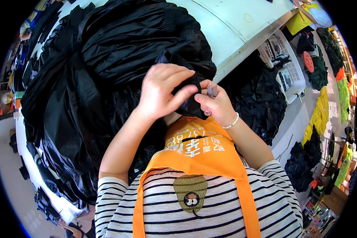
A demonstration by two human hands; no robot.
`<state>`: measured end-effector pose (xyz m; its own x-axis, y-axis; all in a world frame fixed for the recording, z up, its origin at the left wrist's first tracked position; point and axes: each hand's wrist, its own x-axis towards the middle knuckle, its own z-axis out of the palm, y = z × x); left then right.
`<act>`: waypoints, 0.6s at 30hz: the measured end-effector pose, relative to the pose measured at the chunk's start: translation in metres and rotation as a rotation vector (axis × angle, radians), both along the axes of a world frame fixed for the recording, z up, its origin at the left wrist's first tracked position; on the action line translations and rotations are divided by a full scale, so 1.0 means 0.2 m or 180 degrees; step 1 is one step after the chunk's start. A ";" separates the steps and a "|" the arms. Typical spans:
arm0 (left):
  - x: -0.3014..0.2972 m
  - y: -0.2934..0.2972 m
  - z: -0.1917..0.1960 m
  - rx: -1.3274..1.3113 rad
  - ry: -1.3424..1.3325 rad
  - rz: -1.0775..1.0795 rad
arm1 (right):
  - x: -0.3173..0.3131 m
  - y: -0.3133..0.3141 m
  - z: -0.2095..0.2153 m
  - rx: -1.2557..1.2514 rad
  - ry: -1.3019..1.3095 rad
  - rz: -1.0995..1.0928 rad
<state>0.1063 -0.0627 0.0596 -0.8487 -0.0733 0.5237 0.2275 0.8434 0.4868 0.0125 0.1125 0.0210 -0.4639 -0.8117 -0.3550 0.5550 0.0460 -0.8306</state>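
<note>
My left hand [161, 89] is closed on a black garment [189, 106], thumb and fingers pinching its ribbed or gathered edge. Close beside it on the right, my right hand [219, 106] is curled around small thread snips [212, 90], whose two pointed grey blades stick up between the fingers. The right fingertips touch or nearly touch the same garment edge; the exact contact is hard to make out. Behind and left of both hands spreads a big heap of black garments [135, 43], with gathered waistbands showing. Part of the held garment is hidden under my left hand.
A white table [226, 23] carries the heap, its edge running to the upper right. Below that edge lie more black garments [258, 95] and a white plastic basket [291, 75]. Yellow cloth [317, 115] lies farther right. Other people show at the upper rim.
</note>
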 end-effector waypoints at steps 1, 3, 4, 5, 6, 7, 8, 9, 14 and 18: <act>0.01 0.02 -0.03 0.0057 -0.0148 0.0087 | 0.00 -0.01 0.00 -0.0082 -0.0061 -0.0105; 0.05 0.07 -0.09 0.0375 -0.0389 0.0339 | 0.00 -0.03 -0.01 -0.0235 -0.0170 -0.0336; 0.05 0.06 -0.12 0.0576 -0.0464 0.0272 | 0.01 -0.04 -0.01 -0.0248 -0.0156 -0.0354; 0.05 0.06 -0.15 0.0778 -0.0537 0.0203 | 0.01 -0.05 -0.01 -0.0261 -0.0142 -0.0375; 0.06 0.05 -0.17 0.0979 -0.0609 0.0160 | 0.01 -0.05 -0.01 -0.0275 -0.0131 -0.0369; 0.05 0.04 -0.18 0.1321 -0.0666 -0.0060 | 0.00 -0.05 0.00 -0.0144 0.0101 -0.0234; 0.06 0.04 -0.19 0.1484 -0.0764 -0.0036 | -0.01 -0.04 0.02 -0.0013 0.0335 -0.0101; 0.06 0.04 -0.20 0.1647 -0.0853 -0.0023 | -0.03 -0.03 0.03 0.0118 0.0581 0.0025; 0.03 0.07 -0.24 0.1327 -0.0793 0.0094 | -0.07 -0.02 0.12 0.0069 0.2496 -0.0166; 0.05 0.10 -0.25 0.1041 -0.0929 0.0221 | -0.09 -0.03 0.11 0.0076 0.3038 0.0111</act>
